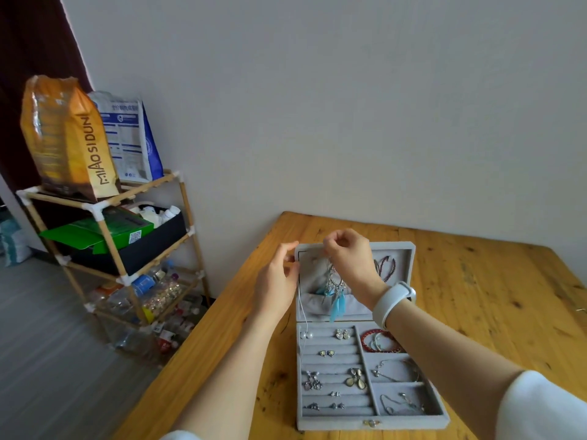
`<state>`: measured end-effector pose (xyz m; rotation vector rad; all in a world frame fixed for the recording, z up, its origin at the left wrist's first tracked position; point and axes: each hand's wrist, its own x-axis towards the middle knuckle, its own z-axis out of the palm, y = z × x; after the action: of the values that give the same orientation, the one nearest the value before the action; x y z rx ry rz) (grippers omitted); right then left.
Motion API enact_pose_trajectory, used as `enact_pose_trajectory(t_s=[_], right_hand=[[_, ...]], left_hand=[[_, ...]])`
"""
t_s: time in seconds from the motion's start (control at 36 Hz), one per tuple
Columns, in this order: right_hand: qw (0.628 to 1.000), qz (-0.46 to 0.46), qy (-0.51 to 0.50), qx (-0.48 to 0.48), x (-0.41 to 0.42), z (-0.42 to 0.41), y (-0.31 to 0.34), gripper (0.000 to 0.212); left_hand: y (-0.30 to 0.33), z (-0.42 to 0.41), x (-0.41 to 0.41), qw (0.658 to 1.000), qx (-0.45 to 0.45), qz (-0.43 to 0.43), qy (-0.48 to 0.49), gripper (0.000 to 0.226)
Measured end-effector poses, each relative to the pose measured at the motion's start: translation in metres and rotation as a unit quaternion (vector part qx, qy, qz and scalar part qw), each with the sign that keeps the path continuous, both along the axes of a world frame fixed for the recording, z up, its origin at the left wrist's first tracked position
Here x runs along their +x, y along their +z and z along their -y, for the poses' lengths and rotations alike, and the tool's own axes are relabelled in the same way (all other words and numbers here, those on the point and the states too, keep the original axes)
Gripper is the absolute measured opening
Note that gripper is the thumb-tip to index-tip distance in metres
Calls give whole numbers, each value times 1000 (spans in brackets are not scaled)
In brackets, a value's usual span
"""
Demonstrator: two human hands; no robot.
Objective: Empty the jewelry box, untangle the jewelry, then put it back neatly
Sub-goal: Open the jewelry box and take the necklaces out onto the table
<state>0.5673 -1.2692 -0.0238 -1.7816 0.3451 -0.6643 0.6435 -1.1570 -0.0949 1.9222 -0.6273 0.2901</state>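
Observation:
A grey velvet jewelry box [409,417] lies open on the wooden table [476,296], its lid upright. My right hand [346,255] is raised in front of the lid and pinches the top of a tangle of silver chains with blue feather earrings [337,298] that hangs over the lid pocket. My left hand [281,276] is at the lid's left edge and pinches a thin pale chain [305,315] that hangs down to the tray. In the tray sit several earrings in ring rolls, a red bead bracelet [370,334] and silver chains [397,369].
A bamboo shelf rack [108,223] stands left of the table with an orange bag [66,138], a blue-white bag [130,138], boxes and bottles. A white wall is behind the table. A white band [392,300] sits on my right wrist.

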Motion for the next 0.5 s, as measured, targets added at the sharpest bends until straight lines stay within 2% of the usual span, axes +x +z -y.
enact_pose_trajectory(t_s=[0.11,0.25,0.31,0.42,0.5], right_hand=[[992,37,86,81,-3,-1,30,11],[982,50,138,115,-14,-3,70,17],[976,61,164,126,-22,-4,83,16],[966,73,209,131,-44,-4,100,15],[961,73,226,139,-68,-1,104,15]], left_hand=[[2,0,-1,1000,15,-9,-1,35],[7,-3,-1,995,81,-54,-28,48],[14,-3,-3,994,74,-77,-38,52],[34,-3,-19,995,20,-90,-30,49],[59,-5,-49,980,-118,-147,-67,37]])
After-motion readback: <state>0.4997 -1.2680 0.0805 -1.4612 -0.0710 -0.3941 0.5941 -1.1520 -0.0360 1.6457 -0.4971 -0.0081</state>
